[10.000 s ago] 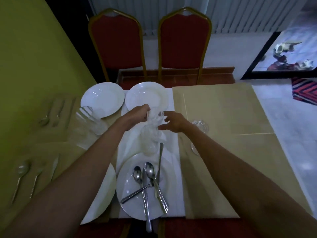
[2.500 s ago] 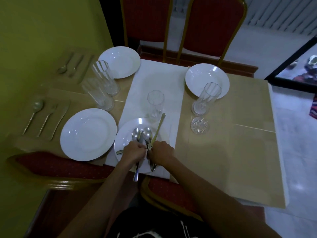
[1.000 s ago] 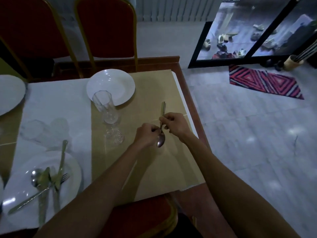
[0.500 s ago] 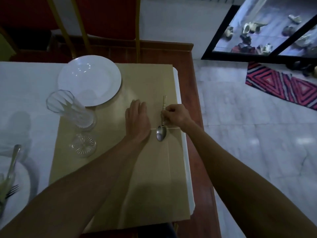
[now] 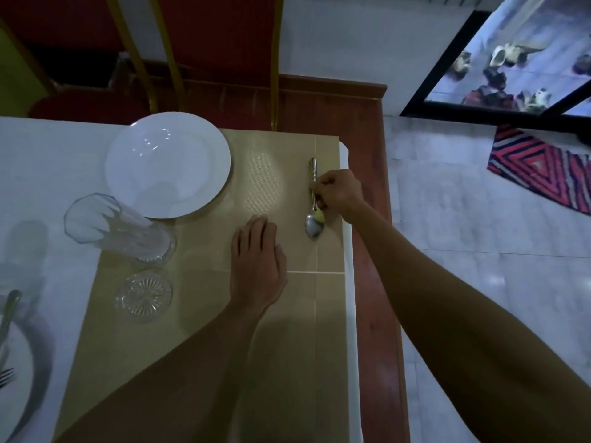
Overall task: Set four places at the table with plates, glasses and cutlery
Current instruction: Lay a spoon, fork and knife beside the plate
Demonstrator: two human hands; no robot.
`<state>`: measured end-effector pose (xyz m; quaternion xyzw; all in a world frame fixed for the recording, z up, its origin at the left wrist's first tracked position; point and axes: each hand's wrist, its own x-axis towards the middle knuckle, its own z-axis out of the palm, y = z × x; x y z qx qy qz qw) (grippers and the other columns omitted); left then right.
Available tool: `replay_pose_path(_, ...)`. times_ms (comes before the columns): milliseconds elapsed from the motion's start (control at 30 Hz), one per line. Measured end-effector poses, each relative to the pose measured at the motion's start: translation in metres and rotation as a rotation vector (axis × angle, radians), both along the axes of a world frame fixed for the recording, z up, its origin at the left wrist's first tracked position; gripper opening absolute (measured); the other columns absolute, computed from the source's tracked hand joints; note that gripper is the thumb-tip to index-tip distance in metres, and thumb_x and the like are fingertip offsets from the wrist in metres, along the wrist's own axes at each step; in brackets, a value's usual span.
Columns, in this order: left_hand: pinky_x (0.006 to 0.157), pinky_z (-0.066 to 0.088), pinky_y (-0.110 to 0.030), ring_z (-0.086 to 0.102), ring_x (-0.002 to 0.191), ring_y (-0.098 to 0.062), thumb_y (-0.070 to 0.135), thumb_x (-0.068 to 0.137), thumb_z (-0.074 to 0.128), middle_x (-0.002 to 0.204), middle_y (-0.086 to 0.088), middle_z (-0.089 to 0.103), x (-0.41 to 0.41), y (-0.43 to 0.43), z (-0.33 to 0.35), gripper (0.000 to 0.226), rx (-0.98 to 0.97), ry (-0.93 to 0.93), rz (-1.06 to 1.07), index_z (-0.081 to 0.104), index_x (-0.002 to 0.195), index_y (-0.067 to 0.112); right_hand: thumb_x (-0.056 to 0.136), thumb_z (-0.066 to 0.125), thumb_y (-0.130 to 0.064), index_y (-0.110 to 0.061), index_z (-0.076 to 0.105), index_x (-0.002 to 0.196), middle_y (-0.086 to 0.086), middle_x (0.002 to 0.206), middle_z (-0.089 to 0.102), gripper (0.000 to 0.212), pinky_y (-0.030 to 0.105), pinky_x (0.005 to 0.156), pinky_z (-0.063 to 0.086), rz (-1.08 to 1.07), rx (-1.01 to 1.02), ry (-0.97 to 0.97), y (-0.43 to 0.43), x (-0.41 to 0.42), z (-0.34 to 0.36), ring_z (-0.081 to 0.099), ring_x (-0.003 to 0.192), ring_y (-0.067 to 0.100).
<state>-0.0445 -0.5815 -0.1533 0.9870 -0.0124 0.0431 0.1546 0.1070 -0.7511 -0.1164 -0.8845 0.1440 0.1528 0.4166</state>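
A metal spoon lies on the tan placemat near the table's right edge, bowl toward me. My right hand pinches the middle of its handle. My left hand rests flat on the mat, fingers together, to the left of the spoon and empty. A white plate sits at the far end of the mat, with an upright clear glass just in front of it. At the left edge, another plate holds a fork and other cutlery.
A small cut-glass dish lies in front of the glass. Red chairs with gold frames stand behind the table. The table's wooden edge runs along the right, with tiled floor and a patterned rug beyond.
The spoon has been laid flat on the mat by my right hand, which still grips its handle. My left hand let go and drew back a little, lying flat.
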Motion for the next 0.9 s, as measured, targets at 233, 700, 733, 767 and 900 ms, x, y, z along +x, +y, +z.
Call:
replay_pose_path(233, 0.118, 0.025, -0.047, 0.039, 0.136, -0.029, 0.023, 0.096, 0.045, 0.14, -0.012, 0.049, 0.0, -0.001, -0.001, 0.038, -0.007, -0.014, 0.009, 0.052, 0.131, 0.009, 0.08, 0.079, -0.022, -0.01, 0.069, 0.066, 0.009, 0.067, 0.075, 0.021, 0.043, 0.079, 0.062, -0.099, 0.042, 0.046, -0.005, 0.009, -0.005, 0.076, 0.07, 0.025)
replay_pose_path(700, 0.119, 0.023, -0.047, 0.036, 0.139, -0.027, 0.025, 0.097, 0.045, 0.144, -0.01, 0.046, -0.001, 0.0, -0.001, 0.039, -0.023, -0.009, 0.01, 0.051, 0.133, 0.012, 0.08, 0.083, -0.031, -0.014, 0.07, 0.071, 0.004, 0.074, 0.075, 0.023, 0.044, 0.075, 0.063, -0.095, -0.065, 0.005, -0.002, 0.019, -0.004, 0.073, 0.07, 0.021)
replay_pose_path(733, 0.119, 0.023, -0.047, 0.036, 0.139, -0.027, 0.025, 0.097, 0.045, 0.145, -0.01, 0.045, -0.001, 0.0, -0.001, 0.04, -0.024, -0.007, 0.011, 0.051, 0.134, 0.012, 0.081, 0.082, -0.03, -0.016, 0.069, 0.069, 0.004, 0.074, 0.075, 0.023, 0.044, 0.075, 0.063, -0.089, -0.063, 0.0, -0.001, 0.019, -0.004, 0.073, 0.071, 0.021)
replay_pose_path(767, 0.119, 0.023, -0.047, 0.036, 0.139, -0.027, 0.025, 0.097, 0.044, 0.145, -0.01, 0.045, -0.001, 0.0, -0.001, 0.04, -0.025, -0.003, 0.012, 0.051, 0.134, 0.012, 0.081, 0.082, -0.029, -0.017, 0.068, 0.069, 0.004, 0.075, 0.074, 0.022, 0.044, 0.075, 0.063, -0.088, -0.059, -0.004, -0.001, 0.018, -0.004, 0.073, 0.071, 0.02)
replay_pose_path(900, 0.118, 0.023, -0.048, 0.036, 0.14, -0.027, 0.026, 0.097, 0.043, 0.145, -0.01, 0.045, -0.001, 0.0, -0.003, 0.04, -0.026, 0.003, 0.012, 0.051, 0.134, 0.013, 0.083, 0.081, -0.028, -0.011, 0.07, 0.073, 0.006, 0.076, 0.075, 0.022, 0.045, 0.075, 0.063, -0.092, -0.05, -0.007, -0.001, 0.018, -0.003, 0.074, 0.071, 0.022)
